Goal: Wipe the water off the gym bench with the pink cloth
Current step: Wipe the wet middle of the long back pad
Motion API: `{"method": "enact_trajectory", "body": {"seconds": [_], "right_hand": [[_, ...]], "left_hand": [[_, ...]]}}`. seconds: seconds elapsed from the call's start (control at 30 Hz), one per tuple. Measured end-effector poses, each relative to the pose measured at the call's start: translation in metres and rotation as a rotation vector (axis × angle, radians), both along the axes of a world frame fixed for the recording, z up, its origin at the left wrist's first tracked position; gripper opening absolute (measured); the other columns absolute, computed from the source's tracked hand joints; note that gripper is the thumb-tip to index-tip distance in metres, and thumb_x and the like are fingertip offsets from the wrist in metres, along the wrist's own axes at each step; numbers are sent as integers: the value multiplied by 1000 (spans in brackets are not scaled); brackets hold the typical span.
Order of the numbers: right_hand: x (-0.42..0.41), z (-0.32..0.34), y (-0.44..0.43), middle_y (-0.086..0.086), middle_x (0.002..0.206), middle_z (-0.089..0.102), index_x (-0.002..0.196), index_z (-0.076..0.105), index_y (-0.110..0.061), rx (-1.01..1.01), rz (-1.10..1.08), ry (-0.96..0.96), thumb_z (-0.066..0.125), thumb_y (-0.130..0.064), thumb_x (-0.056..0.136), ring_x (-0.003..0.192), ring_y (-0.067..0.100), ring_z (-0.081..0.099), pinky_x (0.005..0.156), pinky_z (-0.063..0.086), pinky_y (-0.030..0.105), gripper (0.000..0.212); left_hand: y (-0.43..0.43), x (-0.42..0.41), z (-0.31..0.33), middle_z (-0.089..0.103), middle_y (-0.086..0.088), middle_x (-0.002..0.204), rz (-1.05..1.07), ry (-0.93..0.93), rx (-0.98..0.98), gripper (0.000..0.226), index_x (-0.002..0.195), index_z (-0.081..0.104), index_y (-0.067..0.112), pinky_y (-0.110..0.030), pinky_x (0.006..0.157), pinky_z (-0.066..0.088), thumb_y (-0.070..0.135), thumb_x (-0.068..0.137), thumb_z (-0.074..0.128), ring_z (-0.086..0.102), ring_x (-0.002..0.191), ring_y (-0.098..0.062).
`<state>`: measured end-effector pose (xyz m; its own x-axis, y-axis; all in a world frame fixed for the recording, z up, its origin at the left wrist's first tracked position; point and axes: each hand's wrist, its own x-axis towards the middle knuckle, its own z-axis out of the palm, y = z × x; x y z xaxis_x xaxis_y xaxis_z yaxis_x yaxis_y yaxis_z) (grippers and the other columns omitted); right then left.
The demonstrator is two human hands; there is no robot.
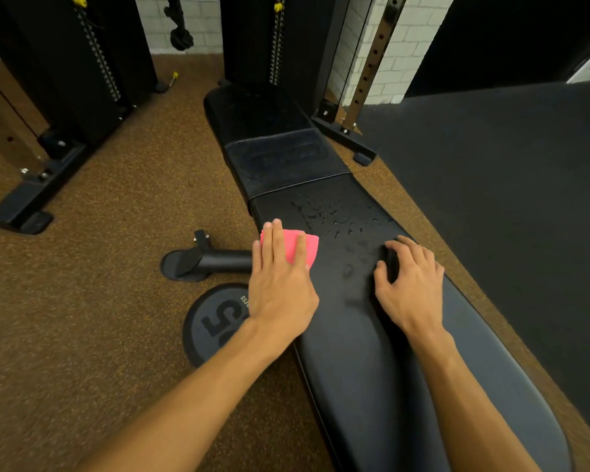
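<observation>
Brown speckled gym floor (99, 267), with a black bench (372, 352) running away down the middle. Beaded across the bench's mid-section, just short of its cross seam: water (341, 219), in scattered drops and streaks. Lying at the bench's left edge, just beside that wet patch: the pink cloth (312, 247), folded small. Pressed flat on it, fingers straight and close together, pinning it down rather than gripping: the left hand (280, 287). Resting on the bench's right side, fingers arched with tips on the pad and nothing held: the right hand (409, 284), at the near edge of the wet patch. On the floor left of the bench: a plate (212, 321).

Seemingly the start of a stroke, with most of the water untouched. Probably best to keep the palm flat and sweep rightward across the bench through the drops, then overlap each pass toward the seam. Lift the right hand clear first, to avoid smearing. Turn to a dry face once soaked. Check beyond the seam, where faint wetness seems to show.
</observation>
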<state>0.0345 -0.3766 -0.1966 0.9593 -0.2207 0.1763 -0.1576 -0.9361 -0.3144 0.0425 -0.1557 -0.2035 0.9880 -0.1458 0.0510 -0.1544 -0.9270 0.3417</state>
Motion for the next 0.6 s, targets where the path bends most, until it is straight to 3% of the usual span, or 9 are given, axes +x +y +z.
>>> {"method": "enact_trajectory", "body": {"seconds": [0.1,0.23,0.37,0.47,0.6], "right_hand": [[1,1,-14,-1,158,50,143,59,-22,-12,16,23,56,-38,105,147,22,40,120,29,45,42],[7,-4,-15,-3,167,40,149,53,-27,23,-22,11,50,-43,106,155,20,32,127,22,43,45],[8,-9,-19,-4,169,37,150,50,-30,15,-29,29,47,-44,106,158,19,29,129,19,43,46],[6,-10,-22,-5,169,38,150,50,-32,10,-36,20,46,-45,106,158,17,28,128,19,42,46],[6,-11,-20,-7,169,38,151,50,-32,14,-40,27,46,-47,106,158,17,28,129,18,40,47]], "left_hand": [[-11,-8,-3,-12,-26,172,20,14,15,70,168,5,11,-53,130,1,27,108,37,-17,160,-41],[1,24,-1,-1,-17,176,-55,-46,6,61,169,13,15,-48,132,1,34,112,21,-9,163,-31],[-7,57,2,7,-14,176,-127,-50,62,59,168,18,18,-45,132,1,33,111,23,-2,163,-29],[-22,35,2,14,-15,175,-242,-95,79,61,167,24,17,-47,131,6,31,108,26,5,163,-32],[5,6,-8,23,-2,174,-301,-127,-36,58,164,34,25,-44,131,16,30,107,35,13,163,-21]]}}
